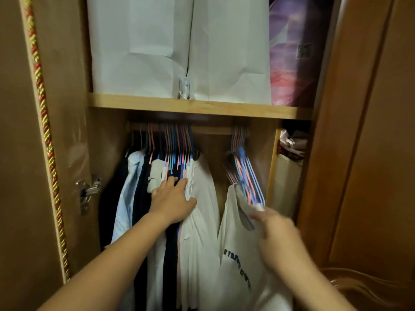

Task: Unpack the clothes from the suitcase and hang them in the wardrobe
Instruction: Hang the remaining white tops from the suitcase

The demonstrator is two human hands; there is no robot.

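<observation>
The wardrobe stands open with a wooden rail (211, 130) under a shelf. A dense row of hung clothes (202, 198) on pink and blue hangers fills the rail's left half. My left hand (171, 199) presses flat against their shoulders, with its thumb on a white garment. A bunch of bare pink and blue hangers (246, 173) hangs at the right end. My right hand (272, 223), blurred, grips the shoulder of a white T-shirt with dark lettering (238, 254) just below those hangers. The suitcase is out of view.
White paper bags (179, 48) and a purple bag (296, 52) fill the upper shelf (193, 106). A side compartment (290, 167) at right holds folded fabric. The left door (45, 131) with its hinge and the right door (370, 142) stand open. A gap on the rail separates the two groups.
</observation>
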